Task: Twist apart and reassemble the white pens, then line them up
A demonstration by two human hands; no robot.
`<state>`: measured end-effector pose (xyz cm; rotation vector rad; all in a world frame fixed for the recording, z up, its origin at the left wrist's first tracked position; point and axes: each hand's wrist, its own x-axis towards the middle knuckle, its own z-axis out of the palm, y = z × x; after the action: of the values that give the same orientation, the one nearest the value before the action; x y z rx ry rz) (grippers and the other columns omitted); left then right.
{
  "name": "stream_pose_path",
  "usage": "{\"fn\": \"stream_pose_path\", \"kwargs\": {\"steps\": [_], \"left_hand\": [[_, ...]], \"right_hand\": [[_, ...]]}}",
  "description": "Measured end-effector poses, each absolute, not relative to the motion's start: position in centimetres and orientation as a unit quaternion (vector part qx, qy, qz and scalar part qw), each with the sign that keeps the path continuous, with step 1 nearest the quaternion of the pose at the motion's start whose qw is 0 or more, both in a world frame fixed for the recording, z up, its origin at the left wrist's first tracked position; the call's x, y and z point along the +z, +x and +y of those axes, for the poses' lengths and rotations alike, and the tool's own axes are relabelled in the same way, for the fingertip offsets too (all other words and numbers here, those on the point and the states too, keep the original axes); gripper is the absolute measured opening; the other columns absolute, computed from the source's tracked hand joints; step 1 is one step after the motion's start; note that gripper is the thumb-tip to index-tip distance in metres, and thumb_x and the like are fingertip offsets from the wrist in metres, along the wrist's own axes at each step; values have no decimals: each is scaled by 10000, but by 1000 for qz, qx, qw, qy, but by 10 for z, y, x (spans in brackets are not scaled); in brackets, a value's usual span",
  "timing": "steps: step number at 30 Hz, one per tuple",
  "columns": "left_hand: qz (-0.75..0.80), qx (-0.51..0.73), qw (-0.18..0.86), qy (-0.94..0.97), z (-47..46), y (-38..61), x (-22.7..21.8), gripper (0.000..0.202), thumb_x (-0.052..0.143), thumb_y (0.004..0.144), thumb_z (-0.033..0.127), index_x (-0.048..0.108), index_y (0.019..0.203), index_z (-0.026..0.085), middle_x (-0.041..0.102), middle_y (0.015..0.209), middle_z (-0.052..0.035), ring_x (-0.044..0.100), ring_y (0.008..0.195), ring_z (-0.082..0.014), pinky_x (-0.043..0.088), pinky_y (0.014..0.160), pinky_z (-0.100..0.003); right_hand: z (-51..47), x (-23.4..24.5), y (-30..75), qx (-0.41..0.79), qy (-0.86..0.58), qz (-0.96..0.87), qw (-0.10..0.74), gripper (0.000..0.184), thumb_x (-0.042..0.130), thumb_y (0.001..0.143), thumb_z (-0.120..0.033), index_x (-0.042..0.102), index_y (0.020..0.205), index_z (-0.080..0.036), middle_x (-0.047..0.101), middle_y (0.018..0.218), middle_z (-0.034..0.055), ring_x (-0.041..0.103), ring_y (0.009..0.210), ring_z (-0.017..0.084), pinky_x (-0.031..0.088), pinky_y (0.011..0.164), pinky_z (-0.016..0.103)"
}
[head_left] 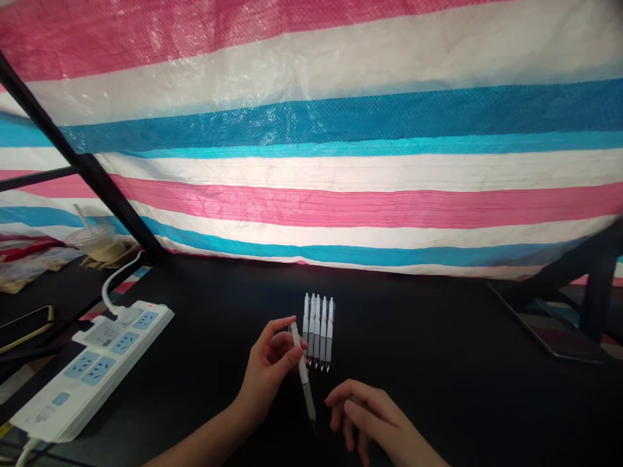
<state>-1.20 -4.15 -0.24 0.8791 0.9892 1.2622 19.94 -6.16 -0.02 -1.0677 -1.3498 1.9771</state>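
Observation:
Between its thumb and fingers my left hand (pixel 265 370) grips a white pen (pixel 304 373) with a grey lower barrel. The pen tilts, its tip pointing down toward me and its top end near my index fingertip. To the right of that tip, my right hand (pixel 367 415) hovers with curled, parted fingers and holds nothing. Just beyond my left hand, several matching white and grey pens (pixel 318 327) lie side by side on the black table (pixel 219 305), tips toward me. My left fingers partly cover the leftmost ones.
At left lies a white power strip (pixel 97 370) with a plug and cable. Past it are a phone (pixel 26 327) and a plastic cup with a straw (pixel 100 241). A dark flat tablet-like object (pixel 545 324) sits at right. Striped sheeting (pixel 341 175) hangs behind the table.

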Motion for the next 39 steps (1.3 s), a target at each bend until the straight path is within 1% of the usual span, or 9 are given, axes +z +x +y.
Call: {"fn": "stream_pose_path", "kwargs": {"steps": [3, 7, 13, 19, 24, 29, 34, 37, 39], "left_hand": [[432, 549, 615, 365, -41, -12, -2, 488, 765, 791, 300, 578, 1237, 229, 692, 866, -46, 652, 703, -179, 548, 650, -315], [430, 564, 620, 335, -39, -11, -2, 599, 742, 819, 313, 488, 1361, 292, 683, 887, -16, 630, 664, -136, 533, 651, -284], [450, 565, 607, 331, -38, -13, -3, 480, 775, 779, 329, 588, 1212, 240, 707, 880, -38, 662, 706, -171, 537, 668, -298], [443, 569, 618, 313, -39, -11, -3, 574, 778, 780, 330, 552, 1303, 257, 690, 882, -30, 632, 669, -137, 513, 647, -267], [440, 563, 611, 340, -39, -13, -4, 504, 766, 795, 298, 583, 1257, 215, 715, 892, -64, 654, 691, -161, 526, 680, -300], [445, 559, 606, 349, -41, -12, -3, 513, 772, 782, 333, 600, 1255, 234, 723, 894, -63, 658, 702, -175, 525, 693, -311], [473, 544, 569, 396, -34, -12, 1, 647, 778, 759, 354, 544, 1352, 250, 696, 823, -26, 639, 732, -185, 515, 695, -305], [486, 515, 524, 473, -16, -17, 5, 617, 776, 745, 319, 582, 1325, 245, 661, 794, -3, 625, 706, -172, 507, 666, -286], [499, 479, 477, 542, 2, -21, 6, 587, 782, 724, 304, 623, 1287, 249, 637, 776, 10, 600, 651, -155, 486, 607, -260]], "right_hand": [[-61, 0, 200, 727, -394, -499, 258, 423, 599, 842, -529, 673, 968, -132, 629, 791, 43, 585, 610, 121, 426, 438, 180], [-62, -2, 199, 729, -397, -494, 258, 431, 613, 832, -534, 673, 962, -128, 630, 785, 42, 578, 607, 118, 428, 437, 179], [-63, -3, 199, 732, -392, -494, 258, 447, 615, 828, -564, 673, 963, -142, 633, 789, 39, 571, 606, 116, 416, 437, 179], [-62, -2, 200, 731, -400, -493, 251, 441, 614, 832, -561, 673, 964, -144, 633, 800, 39, 577, 617, 119, 421, 452, 184], [-62, -3, 201, 728, -393, -501, 252, 451, 593, 848, -567, 667, 974, -141, 632, 803, 43, 573, 618, 118, 413, 463, 188], [-61, -1, 203, 727, -398, -503, 245, 456, 595, 844, -577, 666, 992, -151, 639, 825, 53, 581, 643, 134, 429, 480, 207], [-58, -2, 203, 725, -406, -499, 247, 499, 620, 803, -617, 668, 957, -144, 639, 802, 52, 574, 618, 130, 405, 475, 209], [-56, -3, 203, 722, -406, -502, 248, 533, 635, 772, -650, 664, 938, -145, 639, 781, 46, 565, 605, 121, 387, 494, 211], [-55, -5, 203, 717, -407, -509, 248, 529, 632, 775, -651, 664, 936, -148, 643, 771, 46, 563, 613, 124, 380, 507, 217]]}}
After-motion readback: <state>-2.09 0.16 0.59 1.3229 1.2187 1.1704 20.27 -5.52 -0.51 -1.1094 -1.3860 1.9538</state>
